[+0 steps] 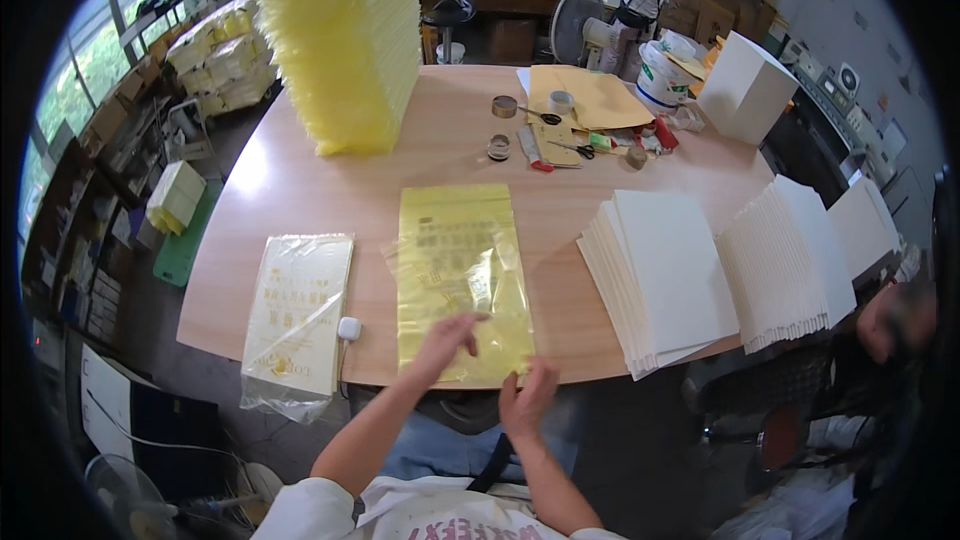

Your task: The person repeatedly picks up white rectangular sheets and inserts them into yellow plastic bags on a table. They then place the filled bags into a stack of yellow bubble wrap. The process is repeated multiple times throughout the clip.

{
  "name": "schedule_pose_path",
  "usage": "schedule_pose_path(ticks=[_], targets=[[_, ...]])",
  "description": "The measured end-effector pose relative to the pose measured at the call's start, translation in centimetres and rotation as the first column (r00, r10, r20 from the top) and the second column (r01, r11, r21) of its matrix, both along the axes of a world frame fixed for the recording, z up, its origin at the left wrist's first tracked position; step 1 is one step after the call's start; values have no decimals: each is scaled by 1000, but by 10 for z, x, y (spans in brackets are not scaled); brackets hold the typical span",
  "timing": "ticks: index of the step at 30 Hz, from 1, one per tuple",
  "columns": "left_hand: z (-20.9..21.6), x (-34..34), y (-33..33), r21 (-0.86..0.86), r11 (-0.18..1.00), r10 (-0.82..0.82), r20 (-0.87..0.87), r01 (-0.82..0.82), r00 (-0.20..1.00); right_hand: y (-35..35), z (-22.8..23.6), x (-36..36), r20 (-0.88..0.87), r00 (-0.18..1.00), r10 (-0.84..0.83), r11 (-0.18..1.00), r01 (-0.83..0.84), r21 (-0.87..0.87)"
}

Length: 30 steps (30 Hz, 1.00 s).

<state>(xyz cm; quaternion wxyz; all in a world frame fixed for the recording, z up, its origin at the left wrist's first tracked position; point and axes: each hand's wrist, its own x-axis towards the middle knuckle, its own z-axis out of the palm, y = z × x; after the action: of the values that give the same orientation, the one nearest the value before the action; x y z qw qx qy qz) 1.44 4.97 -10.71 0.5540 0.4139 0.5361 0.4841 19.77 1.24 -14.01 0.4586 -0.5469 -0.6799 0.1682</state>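
Note:
A flat, translucent yellow plastic bag (460,275) with printing lies on the table directly before me, its near end at the table edge. A clear plastic layer shows at its left side. Over its lower part is my left hand (450,345), fingers stretched toward the right and apart, nothing in them. My right hand (530,395) pinches the bag's near right corner at the table edge; the fingertips are partly hidden. Left of the bag lies a white booklet stack in a clear plastic sleeve (298,315), with a small white plug-like block (349,328) beside it.
A tall stack of yellow bags (340,50) stands at the far left. Fanned stacks of white card (675,270) fill the right. Tape rolls (561,101), scissors (575,149) and brown envelopes (590,95) lie farther back. One person sits at right; another stands by a fan (578,25).

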Motion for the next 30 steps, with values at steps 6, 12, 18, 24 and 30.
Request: schedule_pose_path(ticks=[6,12,18,24,30], targets=[[87,105,-80,275,874,-197,-554,401,809,47,8,-1,-119,930,348,894,-368,-256],[157,143,-147,568,624,-539,-185,537,822,89,-29,-15,34,976,217,919,-193,-343],[6,95,-64,430,773,-85,-659,467,747,71,-46,-6,31,985,171,953,-158,-259],[6,42,6,406,893,182,-720,194,670,18,38,143,-344,938,-40,741,-203,-640],[1,78,-11,212,921,-91,-696,325,713,72,77,231,594,786,-171,985,145,91]])
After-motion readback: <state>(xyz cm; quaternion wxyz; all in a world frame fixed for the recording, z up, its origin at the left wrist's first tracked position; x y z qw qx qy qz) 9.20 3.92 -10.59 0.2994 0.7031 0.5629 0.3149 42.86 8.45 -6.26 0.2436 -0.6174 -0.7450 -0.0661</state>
